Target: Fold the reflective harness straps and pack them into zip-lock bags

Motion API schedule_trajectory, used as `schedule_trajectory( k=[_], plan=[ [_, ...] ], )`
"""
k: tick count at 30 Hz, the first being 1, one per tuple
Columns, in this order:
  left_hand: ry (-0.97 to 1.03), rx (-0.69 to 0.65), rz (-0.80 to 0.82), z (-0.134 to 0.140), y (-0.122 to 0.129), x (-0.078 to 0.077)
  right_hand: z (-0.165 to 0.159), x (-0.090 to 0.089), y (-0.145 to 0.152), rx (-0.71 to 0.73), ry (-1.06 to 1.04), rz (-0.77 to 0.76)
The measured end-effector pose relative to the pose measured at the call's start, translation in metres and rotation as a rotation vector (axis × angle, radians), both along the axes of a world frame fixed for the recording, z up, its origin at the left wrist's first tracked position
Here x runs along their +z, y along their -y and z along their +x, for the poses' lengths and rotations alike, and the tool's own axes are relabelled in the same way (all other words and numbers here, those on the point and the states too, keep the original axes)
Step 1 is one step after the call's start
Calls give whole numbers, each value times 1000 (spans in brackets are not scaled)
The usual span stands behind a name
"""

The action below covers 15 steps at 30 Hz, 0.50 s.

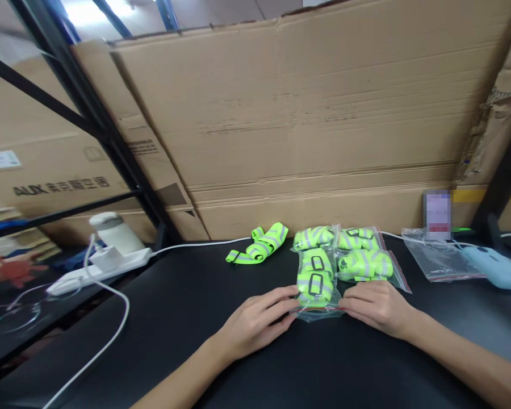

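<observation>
A clear zip bag (315, 291) with rolled neon-yellow reflective straps and black buckles lies flat in front of me, its red-lined mouth toward me. My left hand (264, 319) closes its fingertips on the left end of that mouth. At the right end, my right hand (377, 308) grips the same edge, its fingers curled and partly hidden. Behind lie more packed bags: one at the back left (314, 237), one at the back right (357, 238) and one beside my right hand (366, 264). A loose reflective strap (264, 247) lies unbagged to the left.
On the black table (174, 318), an empty clear bag (440, 261) lies at the right by a light-blue object (496, 266) and a blurred upright card (438, 215). Left are a power strip (102, 271), white bottle (117, 232), cable and another person's hand (8, 270). Cardboard (302, 113) stands behind.
</observation>
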<state>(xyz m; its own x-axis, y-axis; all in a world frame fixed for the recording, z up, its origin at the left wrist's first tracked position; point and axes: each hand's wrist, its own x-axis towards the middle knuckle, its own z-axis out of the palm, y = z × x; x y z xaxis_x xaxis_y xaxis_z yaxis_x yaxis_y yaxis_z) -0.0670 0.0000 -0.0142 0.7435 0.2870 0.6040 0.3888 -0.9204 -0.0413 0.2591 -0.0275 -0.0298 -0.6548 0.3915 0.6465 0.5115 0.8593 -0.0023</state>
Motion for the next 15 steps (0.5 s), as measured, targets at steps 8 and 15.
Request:
schedule_trajectory(
  k=[8,15],
  plan=[
    [-28,-182,187,16,-39,-5,-11,-7,-19,-3,-52,-28],
    [15,-170,198,18,-43,-1,-2,-5,-25,-46,-39,23]
  ],
)
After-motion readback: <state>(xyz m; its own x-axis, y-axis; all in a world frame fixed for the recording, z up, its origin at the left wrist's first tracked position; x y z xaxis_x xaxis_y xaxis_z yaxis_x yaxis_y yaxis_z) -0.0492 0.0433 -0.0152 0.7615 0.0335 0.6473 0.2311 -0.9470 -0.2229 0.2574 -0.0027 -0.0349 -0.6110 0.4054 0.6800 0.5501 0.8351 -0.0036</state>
